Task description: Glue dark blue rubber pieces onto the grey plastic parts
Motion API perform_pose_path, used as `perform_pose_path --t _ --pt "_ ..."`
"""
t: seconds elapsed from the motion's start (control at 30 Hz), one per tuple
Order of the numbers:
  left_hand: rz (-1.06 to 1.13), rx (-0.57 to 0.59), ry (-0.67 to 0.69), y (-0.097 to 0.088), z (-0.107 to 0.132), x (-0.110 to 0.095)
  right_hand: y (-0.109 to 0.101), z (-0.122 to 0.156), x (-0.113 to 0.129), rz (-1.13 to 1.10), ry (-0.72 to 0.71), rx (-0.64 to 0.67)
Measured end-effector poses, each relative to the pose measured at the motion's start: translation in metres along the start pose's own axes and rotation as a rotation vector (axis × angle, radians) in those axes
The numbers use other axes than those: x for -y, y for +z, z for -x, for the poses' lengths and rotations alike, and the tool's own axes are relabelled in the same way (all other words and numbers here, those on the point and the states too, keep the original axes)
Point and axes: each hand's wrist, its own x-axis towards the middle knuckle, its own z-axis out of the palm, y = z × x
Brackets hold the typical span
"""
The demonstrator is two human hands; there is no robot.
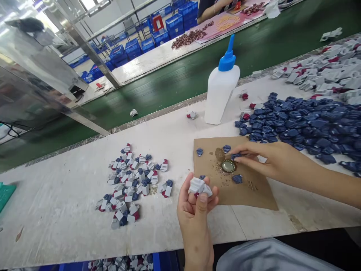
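My left hand (195, 205) is closed around a few small white-and-red plastic pieces (199, 186), held just above the near edge of the white table. My right hand (261, 158) reaches in from the right and pinches a small dark blue piece (235, 155) over a brown cardboard sheet (254, 192). Right beside its fingertips lies a round metal bottle cap (228, 166) holding a shiny liquid. A couple more blue pieces (237, 178) lie loose on the cardboard.
A white squeeze bottle with a blue nozzle (221, 86) stands behind the cardboard. Joined white, red and blue pieces (132, 184) are piled at left, loose blue pieces (304, 124) at right, white-and-red ones (324, 71) beyond. A green conveyor belt (175, 81) runs behind; another person's arm (210, 11) works far back.
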Motion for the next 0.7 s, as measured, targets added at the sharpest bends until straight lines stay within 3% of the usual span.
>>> perform_pose_path --t 0.23,0.4,0.53,0.7 --pt "-0.068 -0.029 0.070 -0.008 -0.010 0.014 0.010 0.001 -0.001 0.209 -0.418 -0.121" --pt "-0.130 -0.003 0.045 -0.015 -0.016 0.017 0.022 -0.003 -0.004 0.278 -0.507 -0.137" --pt "-0.119 -0.020 0.062 -0.015 -0.020 0.018 0.018 -0.007 0.004 0.183 -0.482 -0.057" --pt "-0.108 -0.004 0.038 -0.015 -0.022 0.021 -0.001 -0.003 0.042 -0.251 -0.159 -0.003"
